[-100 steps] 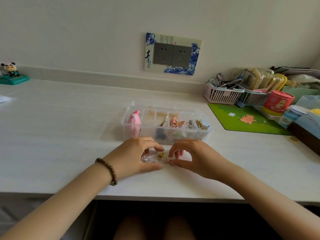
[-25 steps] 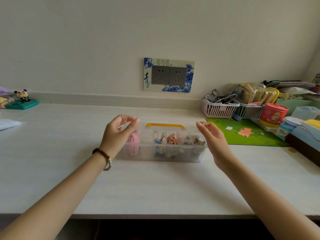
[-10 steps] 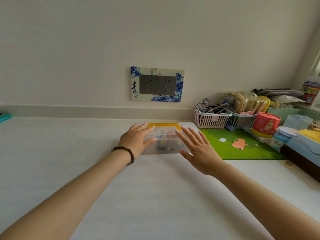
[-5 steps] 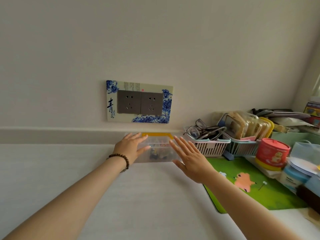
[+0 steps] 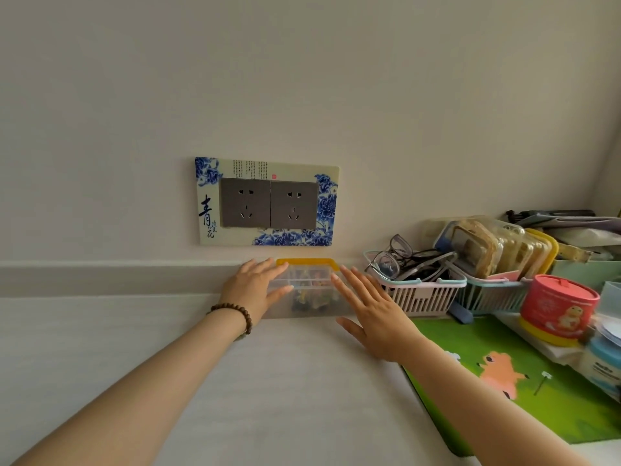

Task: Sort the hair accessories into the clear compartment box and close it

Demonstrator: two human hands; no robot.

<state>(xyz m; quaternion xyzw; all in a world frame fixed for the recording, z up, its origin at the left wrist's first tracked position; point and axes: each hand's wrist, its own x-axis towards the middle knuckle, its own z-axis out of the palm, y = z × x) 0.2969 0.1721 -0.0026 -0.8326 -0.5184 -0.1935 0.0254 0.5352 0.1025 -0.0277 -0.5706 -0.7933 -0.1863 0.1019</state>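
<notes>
The clear compartment box (image 5: 311, 299) sits at the back of the white desk (image 5: 268, 398), against the wall under the socket plate. Its lid is down and the yellow latch (image 5: 306, 262) shows along its far edge. Small colourful hair accessories (image 5: 311, 275) show through the plastic. My left hand (image 5: 255, 289), fingers spread, lies flat against the box's left end. At the front right of the box my right hand (image 5: 373, 316) is flat with fingers apart, the fingertips at the box's right end. Neither hand holds anything.
A pink basket (image 5: 420, 294) with glasses stands right beside the box, then a teal basket (image 5: 494, 290) of packets. A red round tin (image 5: 556, 307) and a green mat (image 5: 524, 381) lie to the right. The socket plate (image 5: 267, 201) is on the wall.
The box was closed and slid away from me to the wall with both flat hands. In the last half second the hands and box have hardly shifted; the view has tilted up.
</notes>
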